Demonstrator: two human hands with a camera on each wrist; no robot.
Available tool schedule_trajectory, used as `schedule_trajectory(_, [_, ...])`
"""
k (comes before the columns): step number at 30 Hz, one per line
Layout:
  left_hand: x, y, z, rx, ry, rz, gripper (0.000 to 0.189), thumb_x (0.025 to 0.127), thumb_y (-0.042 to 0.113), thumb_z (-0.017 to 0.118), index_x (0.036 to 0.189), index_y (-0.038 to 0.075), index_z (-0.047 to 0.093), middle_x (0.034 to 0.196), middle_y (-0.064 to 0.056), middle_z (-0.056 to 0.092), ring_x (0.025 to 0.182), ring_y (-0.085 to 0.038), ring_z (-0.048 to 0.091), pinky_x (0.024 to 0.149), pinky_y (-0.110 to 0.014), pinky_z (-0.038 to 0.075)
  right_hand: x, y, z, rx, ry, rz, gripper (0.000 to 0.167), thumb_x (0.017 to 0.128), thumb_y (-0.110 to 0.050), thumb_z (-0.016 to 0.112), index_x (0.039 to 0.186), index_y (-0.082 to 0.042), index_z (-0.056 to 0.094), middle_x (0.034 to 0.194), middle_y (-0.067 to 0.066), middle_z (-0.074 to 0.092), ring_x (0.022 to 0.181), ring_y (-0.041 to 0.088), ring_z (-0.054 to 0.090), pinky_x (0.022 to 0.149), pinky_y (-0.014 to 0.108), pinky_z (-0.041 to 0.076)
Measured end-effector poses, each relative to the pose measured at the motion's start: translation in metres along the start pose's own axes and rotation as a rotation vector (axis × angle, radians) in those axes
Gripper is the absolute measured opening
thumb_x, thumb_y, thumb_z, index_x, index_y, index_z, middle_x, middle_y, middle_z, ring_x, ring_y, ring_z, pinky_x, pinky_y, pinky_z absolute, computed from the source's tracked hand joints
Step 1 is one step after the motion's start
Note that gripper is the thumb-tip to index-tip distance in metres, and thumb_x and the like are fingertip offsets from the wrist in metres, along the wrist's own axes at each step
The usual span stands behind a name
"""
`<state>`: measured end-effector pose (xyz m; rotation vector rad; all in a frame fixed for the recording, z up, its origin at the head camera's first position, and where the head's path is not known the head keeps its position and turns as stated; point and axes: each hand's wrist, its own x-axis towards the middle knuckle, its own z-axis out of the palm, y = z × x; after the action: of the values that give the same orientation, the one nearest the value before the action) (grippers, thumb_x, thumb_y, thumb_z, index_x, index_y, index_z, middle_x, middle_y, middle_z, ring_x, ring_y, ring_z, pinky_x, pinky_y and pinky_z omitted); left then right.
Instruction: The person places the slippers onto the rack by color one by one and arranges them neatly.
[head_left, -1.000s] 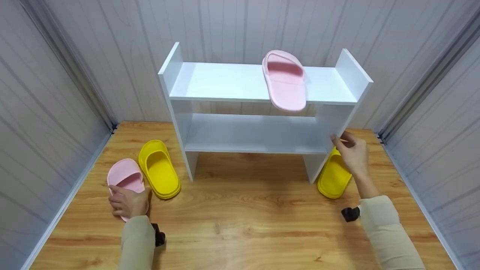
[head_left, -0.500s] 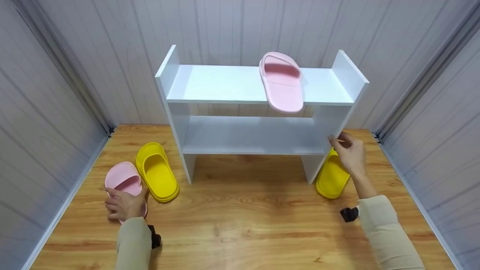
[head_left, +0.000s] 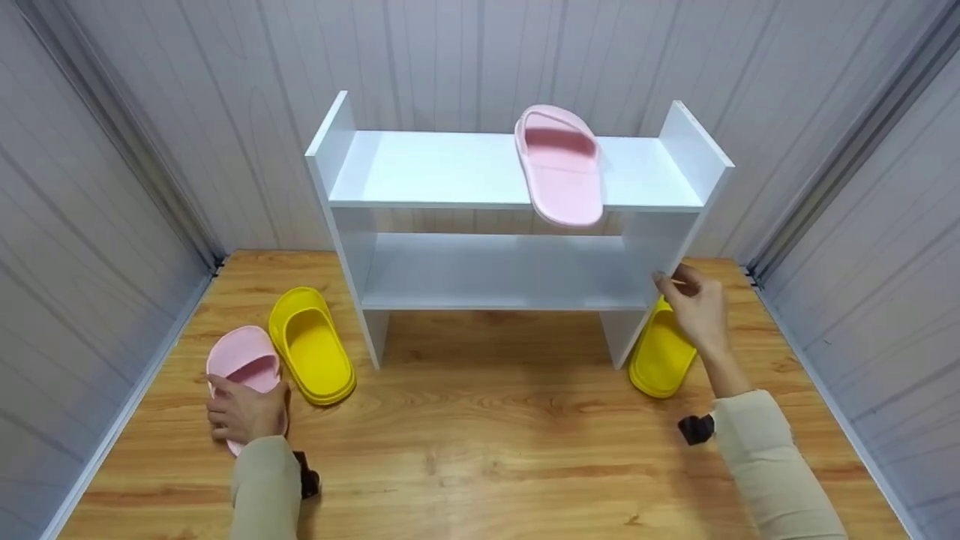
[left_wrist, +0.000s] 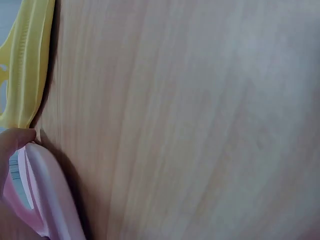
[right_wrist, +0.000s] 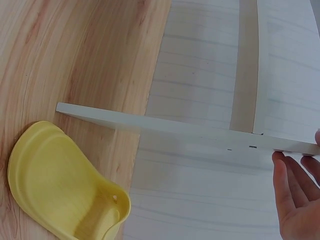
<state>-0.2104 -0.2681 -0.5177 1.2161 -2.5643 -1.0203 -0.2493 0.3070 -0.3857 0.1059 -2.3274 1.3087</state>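
Observation:
Low on the left of the head view, my left hand [head_left: 244, 409] grips a pink slipper [head_left: 240, 346] across its middle, the slipper lying on the wood-look floor. The thumb shows at the slipper's edge in the left wrist view, beside a yellow slipper [left_wrist: 32, 65]. On the right, my right hand [head_left: 699, 311] pinches the front edge of the white shelf rack's [head_left: 450, 169] right side panel, thumb on one face, fingers on the other. A second pink slipper [head_left: 566, 184] rests on the top shelf, its heel end past the front edge.
Another yellow slipper [right_wrist: 50, 170] lies just right of the rack, partly under my right hand in the head view. Panelled walls [head_left: 97, 285] close in the left, back and right sides. The rack's lower shelf [head_left: 495, 270] spans between its side panels.
The whole scene has slid slightly left and down in the head view. Both hands keep their holds on the slipper and the rack.

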Motion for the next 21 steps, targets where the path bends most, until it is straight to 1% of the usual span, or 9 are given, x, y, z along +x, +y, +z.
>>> schedule_trajectory(3, [0.000, -0.002, -0.003, -0.027, 0.022, 0.016, 0.105, 0.073, 0.037, 0.066, 0.138, 0.003, -0.008, 0.126, -0.040, 0.012, 0.116, -0.053, 0.015, 0.091, -0.060, 0.011, 0.000, -0.001, 0.000, -0.017, 0.002, 0.000, 0.036, 0.085, -0.025, 0.059, 0.109, 0.002, 0.061, 0.101, 0.015, 0.061, 0.085, 0.026, 0.060, 0.067, 0.017, 0.045])
schedule_trajectory(7, [0.001, 0.001, -0.010, -0.048, 0.028, 0.044, 0.103, 0.072, 0.036, 0.067, 0.138, 0.003, -0.005, 0.125, -0.040, 0.015, 0.115, -0.053, 0.015, 0.093, -0.059, 0.012, 0.000, -0.004, 0.000, -0.019, 0.003, 0.004, 0.038, 0.084, -0.027, 0.059, 0.109, 0.001, 0.061, 0.102, 0.014, 0.061, 0.085, 0.024, 0.060, 0.067, 0.018, 0.046])
schedule_trajectory(10, [0.003, 0.005, -0.013, -0.056, 0.031, 0.075, 0.102, 0.072, 0.035, 0.067, 0.139, 0.002, -0.003, 0.125, -0.039, 0.015, 0.115, -0.052, 0.016, 0.093, -0.058, 0.012, -0.001, -0.004, 0.000, -0.013, 0.001, 0.004, 0.037, 0.085, -0.026, 0.059, 0.111, 0.001, 0.060, 0.103, 0.015, 0.061, 0.086, 0.026, 0.059, 0.067, 0.017, 0.046])
schedule_trajectory(13, [0.004, 0.009, -0.016, -0.061, 0.027, 0.091, 0.101, 0.072, 0.035, 0.066, 0.139, 0.003, -0.003, 0.126, -0.039, 0.015, 0.116, -0.052, 0.016, 0.094, -0.058, 0.012, -0.002, -0.004, -0.001, -0.012, 0.000, 0.005, 0.037, 0.085, -0.026, 0.059, 0.111, 0.001, 0.060, 0.104, 0.015, 0.060, 0.086, 0.026, 0.059, 0.066, 0.017, 0.046])
schedule_trajectory(18, [0.006, 0.014, -0.020, -0.092, 0.043, 0.131, 0.099, 0.071, 0.033, 0.066, 0.140, 0.003, 0.000, 0.126, -0.037, 0.016, 0.116, -0.050, 0.018, 0.092, -0.060, 0.015, -0.001, -0.003, 0.000, -0.031, 0.005, 0.007, 0.038, 0.085, -0.028, 0.058, 0.110, 0.000, 0.061, 0.102, 0.013, 0.062, 0.085, 0.023, 0.060, 0.067, 0.018, 0.046])
schedule_trajectory(21, [0.007, 0.020, -0.025, -0.113, 0.033, 0.162, 0.098, 0.071, 0.032, 0.066, 0.140, 0.003, 0.001, 0.127, -0.037, 0.016, 0.116, -0.050, 0.017, 0.093, -0.059, 0.013, -0.001, -0.002, 0.000, -0.044, 0.011, 0.008, 0.038, 0.085, -0.029, 0.058, 0.109, 0.000, 0.061, 0.100, 0.012, 0.062, 0.084, 0.022, 0.060, 0.067, 0.018, 0.046])
